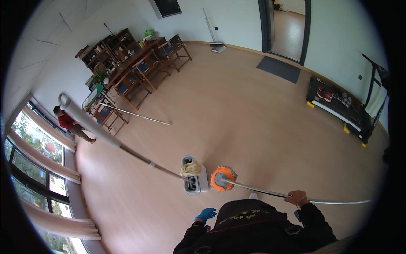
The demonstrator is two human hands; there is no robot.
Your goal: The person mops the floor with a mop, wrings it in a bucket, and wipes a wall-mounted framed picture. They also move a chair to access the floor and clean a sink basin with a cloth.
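Observation:
My right hand [297, 199] is bare and closed around the metal pole [260, 190] of a mop. That mop's round orange head with a fringe [222, 178] rests on the floor just ahead of me. In a blue glove, my left hand [206, 214] hangs at my side, its fingers extended and holding nothing. Beyond it stands a grey mop bucket [203, 181] with a cream string mop head [192, 169] lying on top. A second pole [136, 154] rises from the bucket, and its thick grey grip [92, 123] looms close to the camera.
Ahead left, wooden chairs [147, 67] line a long table [127, 63]; another pole [139, 115] leans against a nearer chair. A person [70, 122] stands by the windows. A broom and dustpan [217, 47] stand at the wall. Right are a doormat [279, 69] and a treadmill bearing shoes [337, 108].

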